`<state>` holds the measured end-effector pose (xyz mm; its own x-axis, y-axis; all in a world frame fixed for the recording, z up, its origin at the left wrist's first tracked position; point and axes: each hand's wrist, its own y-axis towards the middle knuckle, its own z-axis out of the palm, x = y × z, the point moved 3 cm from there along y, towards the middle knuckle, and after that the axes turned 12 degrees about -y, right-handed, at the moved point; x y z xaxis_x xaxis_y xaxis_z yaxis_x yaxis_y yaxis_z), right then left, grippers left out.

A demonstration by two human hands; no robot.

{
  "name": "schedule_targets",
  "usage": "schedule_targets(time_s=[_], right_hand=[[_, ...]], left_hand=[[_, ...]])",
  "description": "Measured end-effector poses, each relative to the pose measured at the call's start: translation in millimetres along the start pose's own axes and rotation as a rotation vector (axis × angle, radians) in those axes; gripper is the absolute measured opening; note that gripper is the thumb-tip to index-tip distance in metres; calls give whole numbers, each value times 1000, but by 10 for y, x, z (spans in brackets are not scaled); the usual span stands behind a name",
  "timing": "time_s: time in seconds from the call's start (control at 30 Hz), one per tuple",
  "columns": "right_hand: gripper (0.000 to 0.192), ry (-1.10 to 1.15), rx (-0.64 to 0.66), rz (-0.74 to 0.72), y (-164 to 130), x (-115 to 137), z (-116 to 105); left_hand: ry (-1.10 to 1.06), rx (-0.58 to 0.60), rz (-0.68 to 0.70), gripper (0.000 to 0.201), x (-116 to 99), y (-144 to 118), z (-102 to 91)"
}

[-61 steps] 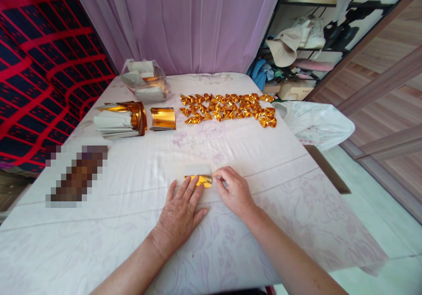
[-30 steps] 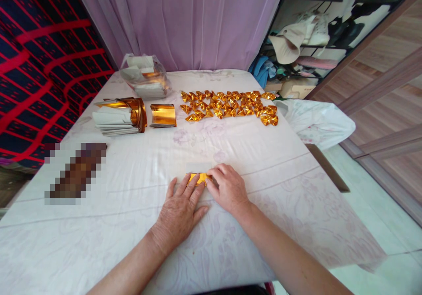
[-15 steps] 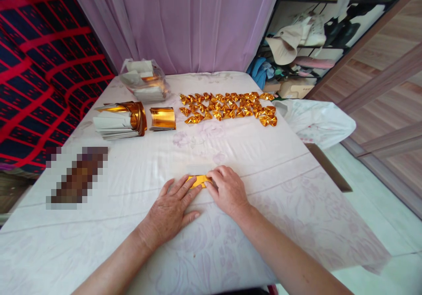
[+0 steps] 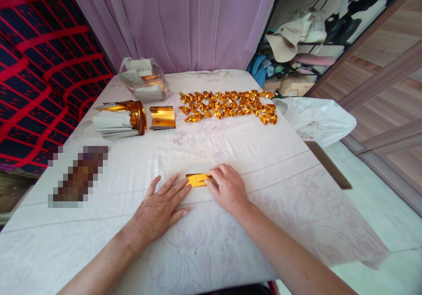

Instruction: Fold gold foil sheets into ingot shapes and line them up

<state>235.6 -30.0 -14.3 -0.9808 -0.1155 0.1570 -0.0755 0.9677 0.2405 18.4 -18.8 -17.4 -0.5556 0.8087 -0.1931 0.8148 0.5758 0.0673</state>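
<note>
Item: gold foil strip (image 4: 197,180), folded narrow, flat on tabletop (image 4: 257,154) near front edge, between both hands.

Left hand (image 4: 158,209): palm down, fingers spread and flat on cloth, fingertips touching strip's left end; nothing gripped. Slid leftward and toward body since half a second ago, uncovering more gold surface; two seconds ago, fingers lay over strip's lower left part.

Right hand (image 4: 228,188): loosely curled, fingertips pressing strip's right end onto cloth; no full grasp. Placement near unchanged from one second ago; two seconds ago, set just off the sheet's right edge.

Strip: two seconds ago a taller piece with white upper half showing; now a slim gold band, only a faint pale patch above it.

Remaining stock, unchanged in placement:
- Folded gold pieces (image 4: 229,106), many, in rows at far centre of tabletop.
- Curled gold sheet stack (image 4: 162,117), far left of centre.
- White-backed sheet stack (image 4: 118,119) with gold curl, just left of that.
- Clear plastic bag (image 4: 144,80) of sheets, far left corner.
- Pixelated brown patch (image 4: 79,176), left side, contents not discernible.
- White floral cloth bundle (image 4: 316,119), off right edge of tabletop.
- Purple curtain (image 4: 184,22) behind; shelf (image 4: 310,35) with hats and clothing, upper right.

Writing, brands, labels: none legible.
</note>
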Motion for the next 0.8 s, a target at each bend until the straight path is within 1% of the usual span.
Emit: schedule_targets(time_s=[0.17, 0.3, 0.37, 0.5, 0.63, 0.8], right_hand=[[10, -66, 34, 12, 15, 64, -41], [32, -185, 68, 74, 76, 185, -77], [37, -212, 76, 99, 100, 226, -84], [33, -169, 105, 96, 82, 188, -71], [22, -54, 91, 59, 23, 31, -52], [20, 48, 93, 49, -8, -104, -46]], left_hand=[[31, -22, 26, 57, -35, 24, -7], [-5, 4, 3, 59, -73, 44, 7], [-28, 19, -15, 60, -71, 43, 11], [-48, 14, -11, 60, -28, 27, 3], [-71, 25, 5, 58, 31, 19, -6], [-97, 38, 15, 56, 68, 22, -17]])
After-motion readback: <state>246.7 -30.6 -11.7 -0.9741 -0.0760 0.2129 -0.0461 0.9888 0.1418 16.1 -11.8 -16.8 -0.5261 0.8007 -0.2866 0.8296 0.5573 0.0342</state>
